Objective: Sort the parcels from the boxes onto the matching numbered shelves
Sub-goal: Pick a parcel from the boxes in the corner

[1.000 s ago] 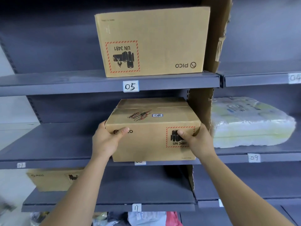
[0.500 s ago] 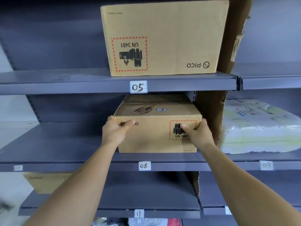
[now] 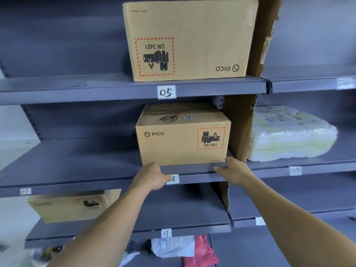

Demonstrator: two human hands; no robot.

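- The brown parcel (image 3: 183,143) marked with a small 08 sticker (image 3: 187,117) is seen standing square on the grey shelf (image 3: 77,160), mid-frame, above the shelf tag 08 (image 3: 173,179).
- The left hand (image 3: 150,178) is loosely curled at the shelf's front edge and partly covers that tag. The right hand (image 3: 234,171) is relaxed just below the parcel's lower right corner. Nothing is grasped by either.
- The step is judged to be the release: sticker and tag should be checked against each other, and the parcel left well back from the edge.
- Three brown cartons are counted – this one, one upside-down above tag 05 (image 3: 166,92), and one at lower left (image 3: 73,206).
- One white wrapped bundle (image 3: 290,133) is counted at right.
- Six tags can be read – 05, 07, 08, 09, 16 and 17.
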